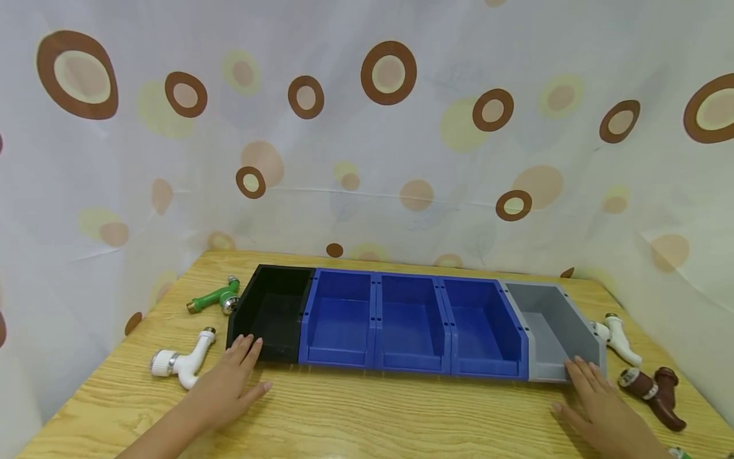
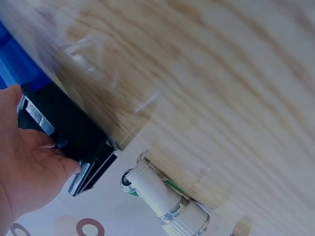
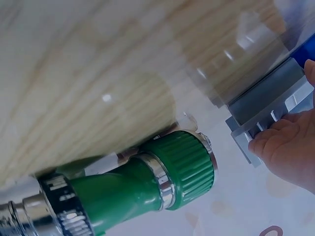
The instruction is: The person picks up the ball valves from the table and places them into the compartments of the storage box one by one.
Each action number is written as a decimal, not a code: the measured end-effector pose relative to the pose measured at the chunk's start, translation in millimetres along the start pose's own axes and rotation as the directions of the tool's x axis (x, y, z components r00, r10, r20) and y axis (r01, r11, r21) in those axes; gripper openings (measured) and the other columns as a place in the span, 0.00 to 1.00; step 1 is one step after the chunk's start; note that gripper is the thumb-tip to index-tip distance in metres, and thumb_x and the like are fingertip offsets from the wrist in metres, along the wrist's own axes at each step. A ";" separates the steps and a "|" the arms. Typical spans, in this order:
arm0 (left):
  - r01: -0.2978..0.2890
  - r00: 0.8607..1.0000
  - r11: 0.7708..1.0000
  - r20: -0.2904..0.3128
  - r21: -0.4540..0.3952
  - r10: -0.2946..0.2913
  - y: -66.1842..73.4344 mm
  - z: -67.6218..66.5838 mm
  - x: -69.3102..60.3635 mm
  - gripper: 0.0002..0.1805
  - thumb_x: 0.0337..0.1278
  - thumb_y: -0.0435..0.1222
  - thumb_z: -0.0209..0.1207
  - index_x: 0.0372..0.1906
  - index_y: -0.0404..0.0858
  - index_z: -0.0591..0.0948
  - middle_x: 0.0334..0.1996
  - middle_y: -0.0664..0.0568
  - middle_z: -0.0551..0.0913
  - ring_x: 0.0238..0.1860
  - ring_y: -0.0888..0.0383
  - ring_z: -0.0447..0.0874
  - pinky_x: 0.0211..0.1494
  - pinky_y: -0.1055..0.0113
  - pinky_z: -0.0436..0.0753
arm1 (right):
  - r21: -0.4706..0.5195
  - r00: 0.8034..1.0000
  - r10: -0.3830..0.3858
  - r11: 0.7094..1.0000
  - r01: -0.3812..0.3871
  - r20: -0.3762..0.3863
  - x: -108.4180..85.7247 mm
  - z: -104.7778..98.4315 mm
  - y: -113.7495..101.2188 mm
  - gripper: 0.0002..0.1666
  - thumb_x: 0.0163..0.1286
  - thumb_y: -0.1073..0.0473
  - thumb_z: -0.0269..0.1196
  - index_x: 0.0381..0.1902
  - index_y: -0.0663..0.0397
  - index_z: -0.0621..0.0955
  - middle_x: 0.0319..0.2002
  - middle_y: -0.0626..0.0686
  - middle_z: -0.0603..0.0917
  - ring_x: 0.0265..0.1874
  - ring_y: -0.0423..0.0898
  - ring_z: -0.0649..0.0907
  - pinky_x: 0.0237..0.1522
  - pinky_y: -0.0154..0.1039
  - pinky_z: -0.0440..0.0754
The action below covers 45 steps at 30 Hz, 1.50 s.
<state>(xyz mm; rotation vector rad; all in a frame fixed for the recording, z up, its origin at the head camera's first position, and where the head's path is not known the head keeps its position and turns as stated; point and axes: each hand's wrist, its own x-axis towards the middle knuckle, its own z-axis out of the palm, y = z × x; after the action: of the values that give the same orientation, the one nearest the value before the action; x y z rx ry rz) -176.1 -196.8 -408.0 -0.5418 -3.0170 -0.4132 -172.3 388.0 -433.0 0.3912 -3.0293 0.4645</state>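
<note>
Five bins stand side by side in a row on the table: a black bin point(image 1: 278, 319), three blue bins point(image 1: 344, 319) and a grey bin point(image 1: 545, 331). My left hand point(image 1: 229, 386) rests its fingers on the front edge of the black bin, thumb apart. At the other end, my right hand point(image 1: 604, 411) touches the front edge of the grey bin with its fingertips. Both wrist views show the fingers against the bin fronts, the left hand point(image 2: 29, 167) at the black bin point(image 2: 69, 120), the right hand point(image 3: 290, 147) at the grey bin point(image 3: 268, 93).
Left of the bins lie a green tap point(image 1: 215, 296) and a white tap point(image 1: 186, 363). On the right are another white tap point(image 1: 619, 341), a brown tap point(image 1: 656, 395) and a green tap point(image 3: 133, 182) near my right wrist. A patterned curtain point(image 1: 436, 159) surrounds the wooden table point(image 1: 401, 414).
</note>
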 end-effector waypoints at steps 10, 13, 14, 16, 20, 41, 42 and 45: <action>0.013 1.000 1.000 0.006 -0.004 -0.013 0.5 -0.1 -2.9 0.42 0.60 0.54 0.52 0.67 0.27 0.59 0.67 0.30 0.58 0.69 0.33 0.52 0.63 0.41 0.65 | -0.033 1.000 0.024 0.999 -0.024 0.005 -0.2 -5.3 -5.8 0.45 0.67 0.47 0.57 0.63 0.81 0.56 0.62 0.83 0.56 0.61 0.79 0.54 0.57 0.72 0.53; 0.014 1.000 1.000 0.007 -0.006 -0.014 1.0 -0.6 -3.2 0.42 0.60 0.54 0.52 0.67 0.27 0.60 0.67 0.30 0.58 0.69 0.33 0.52 0.63 0.41 0.65 | -0.039 1.000 0.028 0.999 -0.028 0.003 -1.1 -6.0 -7.4 0.45 0.66 0.47 0.57 0.63 0.81 0.57 0.62 0.82 0.56 0.61 0.79 0.55 0.57 0.72 0.55; 0.016 1.000 1.000 0.009 -0.007 -0.016 1.1 -0.7 -3.4 0.42 0.60 0.54 0.52 0.68 0.27 0.60 0.67 0.30 0.58 0.69 0.33 0.52 0.63 0.41 0.65 | -0.040 1.000 0.029 0.999 -0.029 0.002 -1.4 -6.1 -7.7 0.45 0.66 0.47 0.57 0.63 0.81 0.57 0.62 0.82 0.56 0.61 0.79 0.55 0.56 0.72 0.55; 0.019 1.000 1.000 0.014 -0.009 -0.019 1.5 -1.2 -4.2 0.42 0.60 0.55 0.51 0.68 0.27 0.60 0.67 0.30 0.58 0.69 0.33 0.52 0.63 0.41 0.66 | -0.043 1.000 0.031 0.999 -0.031 0.000 -1.8 -6.2 -8.2 0.45 0.66 0.47 0.57 0.63 0.81 0.57 0.62 0.82 0.57 0.61 0.79 0.55 0.56 0.71 0.56; 0.019 1.000 1.000 0.017 -0.005 -0.019 2.0 -1.7 -6.0 0.42 0.61 0.55 0.51 0.68 0.28 0.60 0.67 0.31 0.58 0.69 0.34 0.53 0.63 0.42 0.66 | -0.047 1.000 0.029 0.998 -0.029 -0.006 -2.6 -6.3 -8.5 0.44 0.66 0.48 0.58 0.62 0.82 0.58 0.61 0.83 0.57 0.60 0.79 0.57 0.55 0.71 0.58; 0.008 1.000 1.000 -0.002 -0.019 -0.008 3.1 -2.2 -9.8 0.41 0.61 0.55 0.51 0.67 0.27 0.61 0.66 0.30 0.60 0.68 0.33 0.54 0.62 0.41 0.66 | -0.036 0.998 0.052 0.998 -0.051 0.023 -7.4 -8.3 -9.2 0.43 0.67 0.48 0.56 0.61 0.82 0.58 0.60 0.84 0.58 0.57 0.80 0.59 0.53 0.71 0.59; 0.007 1.000 1.000 -0.003 -0.020 -0.007 3.3 -2.1 -10.1 0.41 0.61 0.55 0.51 0.67 0.26 0.61 0.66 0.30 0.60 0.68 0.33 0.54 0.62 0.41 0.66 | -0.034 0.998 0.054 0.998 -0.053 0.028 -7.6 -8.4 -9.1 0.43 0.67 0.47 0.56 0.61 0.82 0.58 0.60 0.84 0.58 0.57 0.80 0.59 0.53 0.71 0.59; 0.004 1.000 1.000 -0.007 -0.021 -0.004 3.3 -1.3 -11.0 0.41 0.61 0.54 0.51 0.66 0.26 0.61 0.66 0.30 0.60 0.68 0.33 0.54 0.62 0.40 0.66 | -0.018 0.998 0.056 0.998 -0.056 0.037 -8.4 -8.8 -9.2 0.44 0.67 0.48 0.56 0.61 0.82 0.58 0.60 0.84 0.58 0.57 0.80 0.58 0.53 0.71 0.58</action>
<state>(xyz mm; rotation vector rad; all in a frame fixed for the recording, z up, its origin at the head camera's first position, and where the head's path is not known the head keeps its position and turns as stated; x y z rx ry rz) -164.5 -197.9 -407.0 -0.5342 -3.0113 -0.4464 -161.7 384.2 -422.7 0.3185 -3.0854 0.4399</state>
